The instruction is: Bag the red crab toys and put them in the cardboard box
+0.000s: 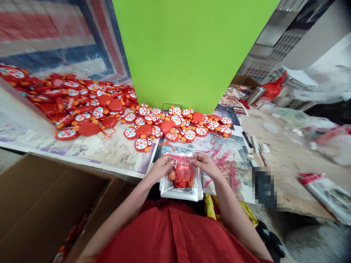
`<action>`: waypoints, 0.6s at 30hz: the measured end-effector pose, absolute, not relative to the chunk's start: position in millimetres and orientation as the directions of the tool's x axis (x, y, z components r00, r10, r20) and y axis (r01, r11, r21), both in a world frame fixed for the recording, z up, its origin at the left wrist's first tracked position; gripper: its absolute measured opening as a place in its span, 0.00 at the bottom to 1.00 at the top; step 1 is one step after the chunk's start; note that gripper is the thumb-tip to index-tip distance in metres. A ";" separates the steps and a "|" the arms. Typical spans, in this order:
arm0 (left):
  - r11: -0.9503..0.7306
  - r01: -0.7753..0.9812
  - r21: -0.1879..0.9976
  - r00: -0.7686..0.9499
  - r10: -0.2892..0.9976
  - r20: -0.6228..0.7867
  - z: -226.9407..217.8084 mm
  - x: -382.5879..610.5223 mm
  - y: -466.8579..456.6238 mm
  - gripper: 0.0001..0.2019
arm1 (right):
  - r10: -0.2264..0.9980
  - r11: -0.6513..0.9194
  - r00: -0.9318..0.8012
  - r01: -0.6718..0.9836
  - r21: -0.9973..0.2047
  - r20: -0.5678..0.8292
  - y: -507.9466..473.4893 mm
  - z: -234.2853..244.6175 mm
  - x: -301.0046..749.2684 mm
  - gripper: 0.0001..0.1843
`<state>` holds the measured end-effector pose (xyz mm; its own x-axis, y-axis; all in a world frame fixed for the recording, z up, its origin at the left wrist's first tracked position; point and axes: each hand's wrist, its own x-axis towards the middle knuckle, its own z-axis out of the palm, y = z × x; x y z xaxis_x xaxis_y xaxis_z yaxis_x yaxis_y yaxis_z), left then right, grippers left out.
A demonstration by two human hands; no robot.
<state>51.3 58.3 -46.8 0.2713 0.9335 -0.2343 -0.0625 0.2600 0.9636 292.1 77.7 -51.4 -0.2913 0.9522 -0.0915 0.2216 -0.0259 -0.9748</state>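
Observation:
At the table edge in front of me, my left hand [163, 166] pinches the upper left corner of a clear plastic bag [182, 158]. My right hand [205, 164] pinches the upper right corner, so both hands are closed on the bag. Inside the bag lies a red turtle-like toy [183, 177] with orange feet, its plain red side up. Under it is a stack of clear bags [197, 195]. Just beyond my hands, several similar toys [167, 126] lie loose, some showing white ovals with coloured dots.
A tall green panel [189, 54] stands behind the loose toys. A large toy heap [90, 98] fills the left side. Pink plastic strips [219, 159] lie right of my hands. An open cardboard box [49, 197] is at lower left. Markers [255, 144] and plastic bags [337, 146] lie right.

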 end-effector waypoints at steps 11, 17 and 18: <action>0.383 -0.095 0.919 0.307 0.889 -0.339 -26.1 47.1 55.2 0.12 | 0.993 -0.070 -0.092 0.041 -0.997 -0.074 73.4 -50.5 305.4 0.04; 0.299 -0.099 0.949 0.326 0.911 -0.253 -19.0 44.7 54.4 0.16 | 0.991 -0.043 -0.124 0.074 -0.996 -0.052 79.7 -50.1 301.4 0.07; 0.284 -0.078 0.956 0.315 0.917 -0.247 -17.8 44.1 54.9 0.16 | 0.990 -0.022 -0.140 0.070 -0.997 -0.031 81.0 -49.7 299.3 0.08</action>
